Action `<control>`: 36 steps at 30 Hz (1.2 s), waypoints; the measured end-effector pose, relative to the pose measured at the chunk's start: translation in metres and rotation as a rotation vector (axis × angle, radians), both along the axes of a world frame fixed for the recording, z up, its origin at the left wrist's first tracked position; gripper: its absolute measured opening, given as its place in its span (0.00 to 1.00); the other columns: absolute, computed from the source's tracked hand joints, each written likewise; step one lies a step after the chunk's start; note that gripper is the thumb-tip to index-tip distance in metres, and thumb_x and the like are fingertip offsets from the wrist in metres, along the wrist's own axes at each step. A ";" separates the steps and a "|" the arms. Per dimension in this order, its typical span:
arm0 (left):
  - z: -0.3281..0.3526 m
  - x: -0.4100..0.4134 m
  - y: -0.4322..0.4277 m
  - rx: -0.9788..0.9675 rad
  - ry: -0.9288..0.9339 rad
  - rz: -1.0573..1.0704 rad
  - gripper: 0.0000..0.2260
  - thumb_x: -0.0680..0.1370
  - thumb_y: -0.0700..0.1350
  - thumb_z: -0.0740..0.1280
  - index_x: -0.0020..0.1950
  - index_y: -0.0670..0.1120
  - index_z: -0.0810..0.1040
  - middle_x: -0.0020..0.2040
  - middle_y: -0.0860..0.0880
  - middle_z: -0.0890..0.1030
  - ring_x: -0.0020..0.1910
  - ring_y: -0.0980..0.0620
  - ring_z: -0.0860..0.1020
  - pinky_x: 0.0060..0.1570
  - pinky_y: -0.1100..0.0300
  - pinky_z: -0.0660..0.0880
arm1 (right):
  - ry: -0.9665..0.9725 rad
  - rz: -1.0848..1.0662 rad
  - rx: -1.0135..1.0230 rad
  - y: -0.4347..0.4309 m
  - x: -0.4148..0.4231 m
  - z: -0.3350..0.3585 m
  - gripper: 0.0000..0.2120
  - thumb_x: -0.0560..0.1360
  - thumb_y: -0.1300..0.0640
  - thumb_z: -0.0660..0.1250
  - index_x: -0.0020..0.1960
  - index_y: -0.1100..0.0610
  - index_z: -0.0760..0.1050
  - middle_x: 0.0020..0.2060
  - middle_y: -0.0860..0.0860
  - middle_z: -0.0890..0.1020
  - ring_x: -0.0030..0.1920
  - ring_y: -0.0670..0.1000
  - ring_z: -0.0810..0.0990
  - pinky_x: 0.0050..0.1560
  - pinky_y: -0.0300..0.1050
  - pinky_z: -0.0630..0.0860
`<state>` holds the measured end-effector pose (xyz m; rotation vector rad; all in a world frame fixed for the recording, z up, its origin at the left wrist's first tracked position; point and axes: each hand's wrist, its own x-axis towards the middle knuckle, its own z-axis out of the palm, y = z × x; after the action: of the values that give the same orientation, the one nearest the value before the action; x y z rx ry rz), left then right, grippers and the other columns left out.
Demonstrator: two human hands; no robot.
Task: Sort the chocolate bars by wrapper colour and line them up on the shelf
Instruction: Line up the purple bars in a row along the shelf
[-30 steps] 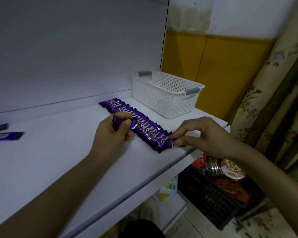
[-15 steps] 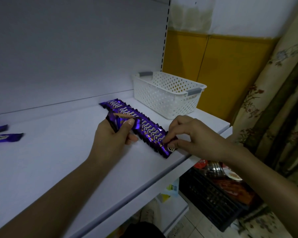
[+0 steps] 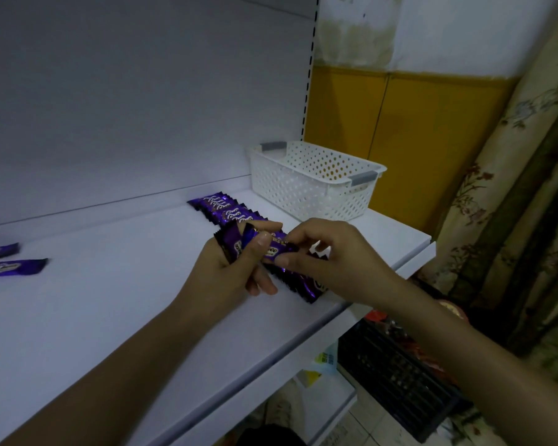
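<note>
Head view. Left hand (image 3: 226, 272) grips the held bars (image 3: 233, 246), all purple. The fingers of the right hand (image 3: 329, 255) pinch one by its 3 o'clock end. The row of bars (image 3: 229, 214) on the shelf (image 3: 110, 300) runs 11 to 5 o'clock beneath, its near end closer to the right hand.

This looks like a small shop or its stockroom. The white metal shelf (image 3: 110, 317), with its flat back panel and a slotted upright (image 3: 308, 91) at the far right, is retail shelving. Many identical purple bars (image 3: 226, 210) lie in a row on it, near a white perforated basket (image 3: 303, 191). Below, on the right, a black crate (image 3: 393, 365) holds packaged goods. A floral curtain (image 3: 512, 188) and a yellow wall panel (image 3: 416, 130) close off the right side.
</note>
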<state>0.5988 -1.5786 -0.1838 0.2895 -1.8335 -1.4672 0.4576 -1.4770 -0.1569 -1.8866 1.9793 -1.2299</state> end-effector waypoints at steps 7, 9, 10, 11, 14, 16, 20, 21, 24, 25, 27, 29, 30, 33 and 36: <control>0.003 0.000 0.001 0.031 -0.015 -0.005 0.18 0.77 0.55 0.55 0.61 0.52 0.76 0.34 0.46 0.83 0.25 0.54 0.76 0.27 0.65 0.73 | -0.333 0.024 -0.095 -0.006 0.009 0.001 0.01 0.72 0.64 0.70 0.43 0.60 0.80 0.31 0.49 0.78 0.33 0.48 0.75 0.37 0.37 0.72; 0.005 0.000 0.002 0.017 -0.011 0.008 0.18 0.77 0.54 0.55 0.61 0.50 0.77 0.30 0.50 0.82 0.23 0.55 0.74 0.26 0.66 0.70 | -0.440 0.024 -0.095 -0.006 0.009 0.002 0.01 0.73 0.65 0.69 0.43 0.63 0.79 0.30 0.51 0.77 0.33 0.50 0.75 0.36 0.40 0.73; 0.005 0.000 0.003 0.009 -0.008 0.016 0.17 0.77 0.54 0.55 0.59 0.51 0.77 0.29 0.50 0.81 0.23 0.55 0.73 0.26 0.67 0.69 | -0.478 0.021 -0.073 -0.006 0.009 0.003 0.02 0.73 0.64 0.69 0.44 0.62 0.79 0.30 0.52 0.78 0.31 0.50 0.75 0.35 0.41 0.73; 0.006 0.000 0.003 -0.002 -0.007 0.024 0.15 0.77 0.54 0.55 0.55 0.53 0.79 0.28 0.51 0.79 0.23 0.56 0.71 0.26 0.68 0.68 | -0.512 0.019 -0.040 -0.005 0.010 0.003 0.02 0.74 0.63 0.69 0.44 0.61 0.80 0.29 0.53 0.79 0.29 0.50 0.76 0.33 0.41 0.73; 0.006 0.001 0.004 -0.044 -0.049 0.059 0.19 0.77 0.55 0.56 0.30 0.55 0.78 0.22 0.54 0.71 0.21 0.60 0.67 0.25 0.72 0.64 | -0.565 -0.001 0.026 -0.003 0.013 0.003 0.05 0.75 0.58 0.68 0.45 0.50 0.82 0.23 0.52 0.77 0.22 0.48 0.72 0.24 0.36 0.69; 0.005 0.001 0.004 -0.018 -0.082 0.072 0.23 0.77 0.57 0.55 0.24 0.52 0.73 0.20 0.54 0.67 0.20 0.60 0.64 0.24 0.72 0.61 | -0.622 -0.009 0.005 0.000 0.012 0.003 0.07 0.76 0.58 0.67 0.47 0.49 0.82 0.23 0.53 0.78 0.21 0.49 0.73 0.23 0.35 0.70; 0.004 0.001 -0.001 0.021 -0.123 0.097 0.23 0.78 0.59 0.53 0.30 0.49 0.74 0.22 0.51 0.66 0.21 0.57 0.63 0.24 0.68 0.61 | -0.807 0.059 -0.010 0.008 0.007 0.005 0.07 0.76 0.60 0.65 0.52 0.56 0.80 0.42 0.56 0.85 0.35 0.55 0.84 0.33 0.41 0.78; 0.004 0.000 -0.002 0.034 -0.108 0.087 0.20 0.77 0.59 0.53 0.38 0.51 0.79 0.22 0.52 0.66 0.21 0.58 0.63 0.23 0.68 0.61 | -0.809 0.055 -0.011 0.009 0.005 0.004 0.08 0.76 0.58 0.65 0.52 0.57 0.80 0.43 0.56 0.85 0.37 0.56 0.84 0.34 0.41 0.79; 0.005 -0.001 -0.002 0.038 -0.081 0.078 0.20 0.75 0.60 0.53 0.50 0.52 0.81 0.23 0.53 0.67 0.21 0.59 0.64 0.23 0.69 0.62 | -0.733 -0.004 -0.047 0.014 -0.001 -0.001 0.05 0.75 0.61 0.67 0.49 0.57 0.79 0.40 0.54 0.85 0.38 0.55 0.85 0.36 0.42 0.80; 0.004 0.000 -0.001 0.036 -0.076 0.078 0.20 0.75 0.60 0.53 0.50 0.52 0.81 0.23 0.53 0.67 0.21 0.59 0.64 0.23 0.69 0.62 | -0.708 -0.009 -0.047 0.017 -0.003 -0.003 0.06 0.75 0.62 0.67 0.51 0.56 0.79 0.39 0.54 0.85 0.37 0.55 0.85 0.38 0.42 0.80; 0.002 0.000 -0.001 0.033 -0.075 0.081 0.20 0.75 0.60 0.54 0.50 0.52 0.81 0.23 0.53 0.67 0.21 0.59 0.64 0.23 0.69 0.62 | -0.681 0.023 -0.001 0.024 -0.008 -0.007 0.13 0.74 0.61 0.68 0.57 0.54 0.77 0.40 0.55 0.85 0.37 0.53 0.84 0.39 0.42 0.80; 0.002 0.001 -0.001 0.044 -0.067 0.088 0.20 0.76 0.59 0.54 0.50 0.51 0.81 0.23 0.53 0.67 0.21 0.59 0.63 0.22 0.69 0.61 | -0.654 0.073 0.029 0.031 -0.013 -0.009 0.16 0.72 0.60 0.68 0.59 0.57 0.76 0.39 0.54 0.85 0.36 0.50 0.83 0.37 0.36 0.77; 0.002 0.000 -0.002 0.050 -0.061 0.090 0.20 0.76 0.59 0.54 0.49 0.51 0.81 0.22 0.54 0.66 0.21 0.59 0.63 0.22 0.69 0.61 | -0.624 0.081 0.033 0.034 -0.016 -0.009 0.15 0.71 0.60 0.68 0.57 0.60 0.77 0.38 0.53 0.85 0.36 0.49 0.82 0.37 0.34 0.76; 0.007 -0.003 -0.002 0.052 -0.056 0.103 0.19 0.76 0.58 0.54 0.48 0.51 0.81 0.21 0.54 0.66 0.20 0.60 0.62 0.21 0.69 0.61 | -0.556 0.062 0.057 0.041 -0.028 -0.005 0.11 0.68 0.58 0.70 0.49 0.61 0.80 0.37 0.55 0.85 0.39 0.48 0.82 0.41 0.35 0.76; 0.008 -0.004 -0.002 0.051 -0.061 0.118 0.18 0.80 0.54 0.54 0.45 0.50 0.80 0.22 0.52 0.67 0.20 0.59 0.63 0.20 0.68 0.61 | -0.427 0.035 0.162 0.049 -0.039 0.000 0.10 0.66 0.55 0.72 0.44 0.58 0.82 0.28 0.59 0.77 0.32 0.49 0.75 0.35 0.40 0.69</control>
<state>0.5947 -1.5803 -0.1754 0.4644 -1.7974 -1.4393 0.4189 -1.4282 -0.1567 -1.4318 1.7500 -1.2876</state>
